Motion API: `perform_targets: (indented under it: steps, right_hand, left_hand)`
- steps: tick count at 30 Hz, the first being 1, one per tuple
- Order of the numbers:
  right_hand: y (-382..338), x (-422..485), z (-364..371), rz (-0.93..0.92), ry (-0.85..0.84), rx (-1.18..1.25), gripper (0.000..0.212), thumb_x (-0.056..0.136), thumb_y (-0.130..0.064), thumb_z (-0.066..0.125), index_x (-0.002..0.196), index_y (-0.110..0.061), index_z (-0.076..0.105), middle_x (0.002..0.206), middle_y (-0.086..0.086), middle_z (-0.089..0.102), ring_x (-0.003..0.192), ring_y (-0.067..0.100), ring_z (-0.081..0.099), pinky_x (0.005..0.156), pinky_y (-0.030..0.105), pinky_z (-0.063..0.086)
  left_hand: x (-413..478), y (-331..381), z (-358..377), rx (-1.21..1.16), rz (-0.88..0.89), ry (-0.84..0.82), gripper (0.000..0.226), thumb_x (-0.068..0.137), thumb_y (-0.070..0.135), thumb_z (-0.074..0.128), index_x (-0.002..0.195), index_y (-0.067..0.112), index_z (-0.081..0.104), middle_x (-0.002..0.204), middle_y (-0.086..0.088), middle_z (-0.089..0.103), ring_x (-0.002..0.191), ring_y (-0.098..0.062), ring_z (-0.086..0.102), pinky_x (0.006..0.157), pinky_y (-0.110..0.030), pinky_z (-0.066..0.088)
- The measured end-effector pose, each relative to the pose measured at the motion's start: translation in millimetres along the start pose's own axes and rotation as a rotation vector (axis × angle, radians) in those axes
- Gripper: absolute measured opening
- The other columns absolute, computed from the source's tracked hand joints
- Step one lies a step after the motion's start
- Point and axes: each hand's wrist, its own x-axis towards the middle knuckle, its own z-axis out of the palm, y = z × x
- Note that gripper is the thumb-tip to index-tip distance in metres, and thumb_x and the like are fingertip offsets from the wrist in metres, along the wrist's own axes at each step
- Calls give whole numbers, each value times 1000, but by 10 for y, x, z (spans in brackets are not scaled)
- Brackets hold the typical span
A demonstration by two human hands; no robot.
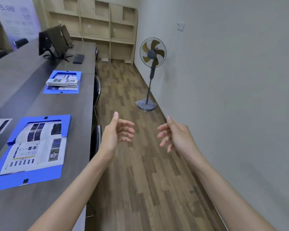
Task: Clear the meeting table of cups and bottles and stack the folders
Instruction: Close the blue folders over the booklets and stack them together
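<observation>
Two open blue folders (40,147) on grey table (77,104); fan (153,54) by wall.

The table (40,205) had a matt, dark grey wood-grain top. The near folder (45,174) and the far folder (78,75) looked like smooth blue plastic, and the printed pages (33,152) inside were glossy paper. The floor (140,180) was brown wood-look planks, the shelves (97,25) pale wood, the wall (240,80) plain and matt.

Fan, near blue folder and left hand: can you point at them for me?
Fan (153,53): head view, hub of the blades.
Near blue folder (45,176): head view, bare blue cover below the open booklet.
Left hand (114,132): head view, palm.
</observation>
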Motion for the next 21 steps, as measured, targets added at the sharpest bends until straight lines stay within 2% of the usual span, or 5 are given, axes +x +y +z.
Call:
perform_targets:
  steps: [5,10,15,21]
  right_hand:
    - [115,1266,-15,-69,-201,-16,52,105,-46,40,82,-12,71,68,6,71,49,21,63,34,23,40]
    - [-78,2365,354,-67,-406,10,53,105,-44,40,89,-5,72,73,12,70,44,17,60,33,23,40]
    - [-215,2914,1129,-40,-710,40,54,105,-45,41,89,-3,71,72,13,68,44,20,60,31,22,39]
    - [-77,3495,2345,-48,-926,-63,51,103,-47,44,89,-7,72,71,9,68,50,22,59,34,24,42]
  left_hand:
    - [905,-146,224,16,31,200,68,104,54,31,86,3,72,66,-10,68,56,-20,62,51,-25,51]
    - [1558,5,180,-15,41,451,69,104,55,31,88,1,71,66,-11,66,53,-18,62,49,-24,50]
    - [1876,70,-328,-9,-11,698,66,104,54,32,85,3,70,65,-8,64,51,-17,59,47,-24,49]
    - [2199,-254,-1393,-68,-81,976,69,104,53,35,97,-4,72,78,-15,67,62,-24,61,53,-26,53]
